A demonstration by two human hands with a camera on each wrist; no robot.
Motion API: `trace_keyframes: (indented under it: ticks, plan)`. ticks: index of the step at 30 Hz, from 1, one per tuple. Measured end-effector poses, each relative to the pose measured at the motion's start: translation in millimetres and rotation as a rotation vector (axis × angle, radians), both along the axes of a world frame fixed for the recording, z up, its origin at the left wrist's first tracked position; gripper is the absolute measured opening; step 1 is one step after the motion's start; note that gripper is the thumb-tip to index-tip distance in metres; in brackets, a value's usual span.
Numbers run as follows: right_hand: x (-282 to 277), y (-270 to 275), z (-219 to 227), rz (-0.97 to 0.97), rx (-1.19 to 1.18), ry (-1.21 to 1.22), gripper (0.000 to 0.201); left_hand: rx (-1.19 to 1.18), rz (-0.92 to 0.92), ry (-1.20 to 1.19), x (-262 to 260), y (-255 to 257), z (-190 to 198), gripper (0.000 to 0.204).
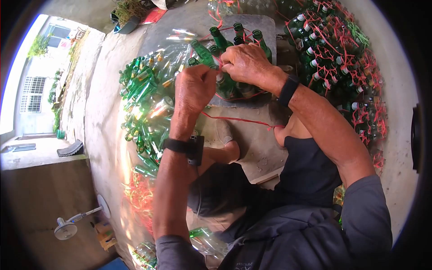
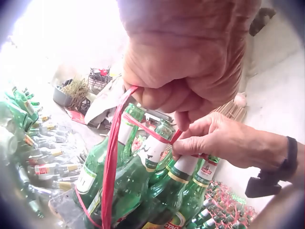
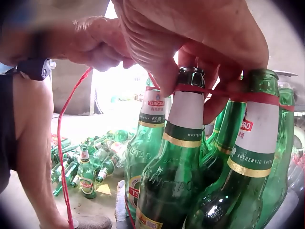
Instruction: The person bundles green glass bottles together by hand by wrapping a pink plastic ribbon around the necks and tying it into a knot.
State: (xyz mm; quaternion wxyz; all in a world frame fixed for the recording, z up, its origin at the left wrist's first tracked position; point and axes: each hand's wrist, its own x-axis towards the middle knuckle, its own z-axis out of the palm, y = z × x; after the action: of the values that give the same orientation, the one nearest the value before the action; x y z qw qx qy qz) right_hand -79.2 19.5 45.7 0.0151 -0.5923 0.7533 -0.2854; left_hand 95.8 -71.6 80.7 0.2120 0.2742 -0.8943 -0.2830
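A cluster of upright green beer bottles (image 1: 219, 39) stands on a grey slab (image 1: 266, 26). A red string (image 1: 234, 119) is wound round their necks and trails toward my lap. My left hand (image 1: 198, 83) grips the string in a fist just left of the cluster. In the left wrist view, the left hand (image 2: 181, 90) pulls the string (image 2: 112, 167) up from the bottles (image 2: 128, 186). My right hand (image 1: 238, 60) pinches the string at the necks. In the right wrist view, the right hand (image 3: 190, 62) has its fingers curled over the bottle (image 3: 176, 152) tops.
A heap of loose green bottles (image 1: 144, 94) lies to the left on the concrete. Several bundles tied with red string (image 1: 342, 58) are stacked at the right. My shoe (image 1: 223, 132) rests below the slab. A plant pot (image 1: 128, 18) sits at the back.
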Motion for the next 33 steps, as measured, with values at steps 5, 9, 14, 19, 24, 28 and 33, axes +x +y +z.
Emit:
trace_keyframes:
  ticks: [5,9,14,19,24,28,33]
  plan:
    - [1,2,8,-0.007,0.079,-0.013,0.021,-0.175,-0.047,-0.020,-15,-13,15,0.017]
    - [2,1,2,-0.006,0.032,-0.004,0.017,-0.231,-0.032,-0.087,-29,-32,15,0.016]
    - [0,0,2,-0.001,0.042,0.002,0.015,-0.147,0.004,-0.131,-38,-51,5,0.017]
    - [-2,2,1,0.036,0.024,-0.017,0.018,-0.164,0.042,-0.212,-29,-54,-5,0.019]
    - [-3,0,-2,0.030,0.010,-0.011,0.019,-0.183,0.112,-0.181,-15,-48,-18,0.021]
    - [-4,0,-4,0.029,0.024,0.006,0.020,0.024,0.240,-0.031,-12,-30,-19,0.017]
    - [-5,0,-3,0.043,-0.026,-0.014,0.014,0.126,0.341,0.113,-5,-15,-30,0.026]
